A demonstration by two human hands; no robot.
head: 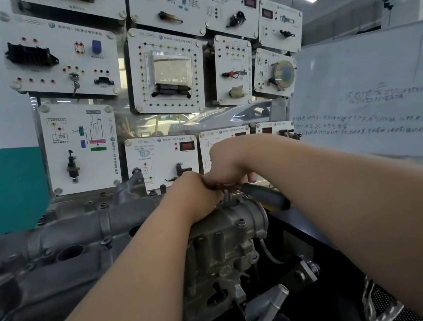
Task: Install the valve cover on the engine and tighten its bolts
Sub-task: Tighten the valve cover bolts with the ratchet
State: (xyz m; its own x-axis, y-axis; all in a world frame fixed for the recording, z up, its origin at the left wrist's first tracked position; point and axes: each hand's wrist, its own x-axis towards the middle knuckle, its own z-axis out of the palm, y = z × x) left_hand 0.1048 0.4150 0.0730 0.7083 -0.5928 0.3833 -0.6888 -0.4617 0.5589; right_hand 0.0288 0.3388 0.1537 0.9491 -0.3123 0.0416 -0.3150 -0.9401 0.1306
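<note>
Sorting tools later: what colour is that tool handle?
The tool handle is dark green with yellow near its end; head view.

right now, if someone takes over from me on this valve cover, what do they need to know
Left hand: curled round the head end of the wrench, steadying it.
Right hand: grips the wrench from above; its dark handle sticks out to the right.
Valve cover: sitting on the engine, with the wrench at its right end. The bolt under the tool is hidden by the hands.
Done: cover is placed, and bolts are in along its far edge.
Left: finish this bolt, then check the others; I can't tell how tight they are.
</note>
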